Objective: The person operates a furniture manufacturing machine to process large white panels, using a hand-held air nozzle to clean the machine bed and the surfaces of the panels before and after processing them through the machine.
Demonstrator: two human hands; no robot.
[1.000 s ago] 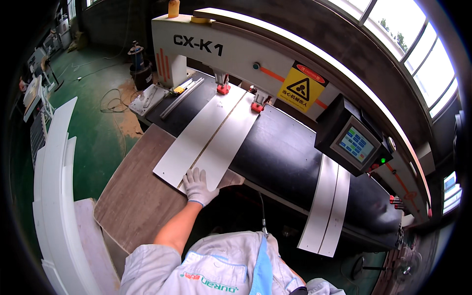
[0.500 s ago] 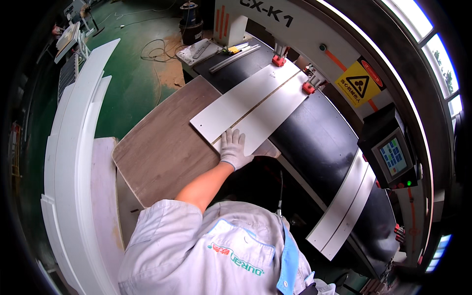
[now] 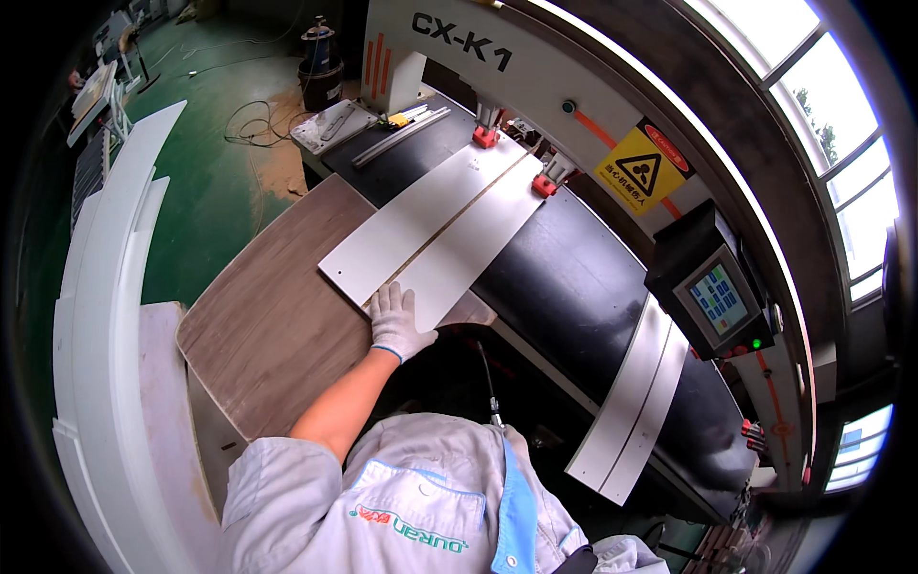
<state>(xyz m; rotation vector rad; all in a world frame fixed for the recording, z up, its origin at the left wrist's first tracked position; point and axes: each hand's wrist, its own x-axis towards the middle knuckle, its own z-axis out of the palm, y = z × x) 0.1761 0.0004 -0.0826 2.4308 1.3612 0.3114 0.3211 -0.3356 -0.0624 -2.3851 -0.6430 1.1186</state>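
My left hand [image 3: 398, 325], in a pale knit work glove, lies flat with its fingers stretched out on the near end of a long white panel [image 3: 435, 234]. The fingertips rest beside a brown groove that runs lengthwise down the panel, whose far end reaches beneath red-tipped clamps [image 3: 486, 138] of the machine [image 3: 535, 67]. Part of the panel lies over a brown wood-grain board [image 3: 277, 306]. A second, narrower white panel [image 3: 636, 407] with a dark groove lies to the right on the machine's black bed. My right hand is out of view.
A control box with a lit screen [image 3: 715, 301] hangs at the right, near a yellow warning sign [image 3: 643, 172]. Long white boards [image 3: 105, 287] are stacked at the left. Metal strips [image 3: 402, 136] lie at the back; a dark drum [image 3: 320, 81] and cable [image 3: 251, 124] are on the green floor.
The whole scene has shifted left in the picture as the head view turned. My left hand remains flat on the same spot of the panel, which shows no clear movement.
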